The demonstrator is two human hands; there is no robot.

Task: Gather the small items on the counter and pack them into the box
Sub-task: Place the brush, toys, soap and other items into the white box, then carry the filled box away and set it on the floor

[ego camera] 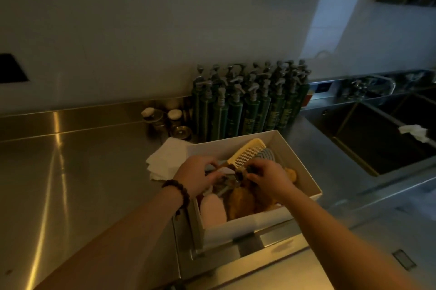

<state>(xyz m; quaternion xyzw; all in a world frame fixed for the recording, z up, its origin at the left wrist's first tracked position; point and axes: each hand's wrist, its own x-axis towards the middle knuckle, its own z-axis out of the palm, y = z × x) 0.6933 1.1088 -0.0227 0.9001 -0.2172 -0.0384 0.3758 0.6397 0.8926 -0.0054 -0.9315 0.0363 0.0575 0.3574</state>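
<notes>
A person's 2 bare hands work inside a white box (pixel 299 164) that sits on a steel surface (pixel 82 171), near its front edge. The left hand (pixel 198 175) curls its fingers around a small pale item at the box's middle; the right hand (pixel 269 177) pinches something small and dark just beside it. What exactly each holds is too dim and blurred to tell.

The box is already well filled. A yellow comb (pixel 245 152) lies tilted across the far part, its teeth over a grey striped cloth (pixel 265 155). Nearer the camera lie a pink rounded item (pixel 213 210) and orange-brown fuzzy pieces (pixel 240 202).

These things look light. The comb seems stiff and best lifted by its spine or handle; the fuzzy and cloth pieces seem soft and should squash down to make room. The small dark piece may slip, so a fingertip pinch suits it.

Folded white paper (pixel 165 159) lies touching the box's left side. Behind stand many green pump bottles (pixel 250 105) and small jars (pixel 174 116).
</notes>
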